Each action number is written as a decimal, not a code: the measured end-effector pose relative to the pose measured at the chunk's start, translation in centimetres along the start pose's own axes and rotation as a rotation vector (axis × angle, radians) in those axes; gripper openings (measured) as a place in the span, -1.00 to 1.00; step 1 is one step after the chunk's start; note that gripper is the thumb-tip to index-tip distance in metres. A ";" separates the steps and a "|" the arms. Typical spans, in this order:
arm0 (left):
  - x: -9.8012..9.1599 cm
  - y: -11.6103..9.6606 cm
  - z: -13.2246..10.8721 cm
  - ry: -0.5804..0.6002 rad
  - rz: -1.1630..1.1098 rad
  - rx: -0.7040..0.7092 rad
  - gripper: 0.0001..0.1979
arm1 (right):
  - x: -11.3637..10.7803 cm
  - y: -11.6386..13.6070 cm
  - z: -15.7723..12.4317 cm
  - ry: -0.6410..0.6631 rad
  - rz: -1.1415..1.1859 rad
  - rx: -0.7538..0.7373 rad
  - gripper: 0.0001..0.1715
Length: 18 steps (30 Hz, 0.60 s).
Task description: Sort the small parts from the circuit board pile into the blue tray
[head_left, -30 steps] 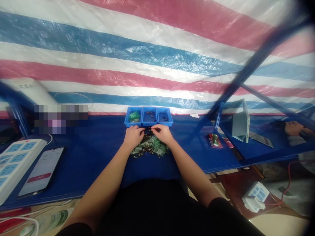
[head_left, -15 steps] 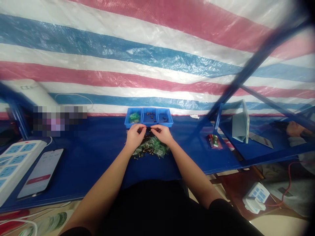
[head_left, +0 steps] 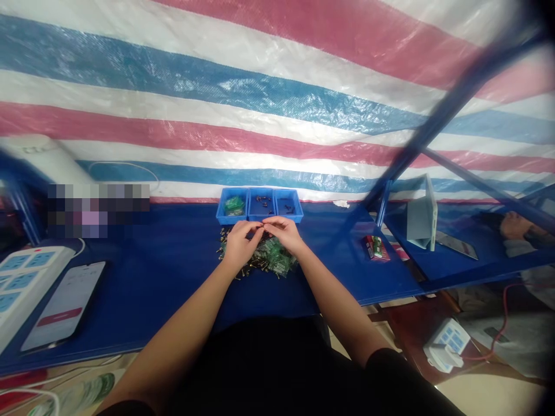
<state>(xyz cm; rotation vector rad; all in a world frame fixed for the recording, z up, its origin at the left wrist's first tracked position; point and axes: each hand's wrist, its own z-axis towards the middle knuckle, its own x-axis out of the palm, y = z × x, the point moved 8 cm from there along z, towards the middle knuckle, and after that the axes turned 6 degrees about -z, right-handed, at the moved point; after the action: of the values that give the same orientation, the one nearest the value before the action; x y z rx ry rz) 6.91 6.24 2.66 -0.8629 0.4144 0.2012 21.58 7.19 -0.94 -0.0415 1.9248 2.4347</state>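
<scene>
We find the left hand [head_left: 240, 242] and right hand [head_left: 284, 234] narrowed, fingertips close together; whether either grips anything, we cannot tell. Beneath lies a pile of small parts [head_left: 277, 261] on the tabletop [head_left: 173, 268], before three blue bins [head_left: 260, 218].

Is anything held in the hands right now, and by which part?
It cannot be told: the left hand and right hand have fingertips close together over the heap of small parts, but anything between is too small to identify.
</scene>
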 end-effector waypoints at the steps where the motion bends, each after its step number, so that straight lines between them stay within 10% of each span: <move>1: 0.0 0.0 0.0 -0.003 -0.003 -0.001 -0.79 | -0.2 0.0 0.0 -0.009 -0.015 -0.003 -0.61; 18: 0.4 1.9 0.0 0.032 0.028 -0.116 -0.75 | -0.6 -0.2 0.2 -0.012 -0.157 -0.089 -0.65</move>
<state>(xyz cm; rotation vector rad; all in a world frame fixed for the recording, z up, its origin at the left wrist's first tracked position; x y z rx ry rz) 6.61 7.48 1.22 -0.9760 0.4481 0.2393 22.17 7.38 -1.04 -0.1739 1.7362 2.4093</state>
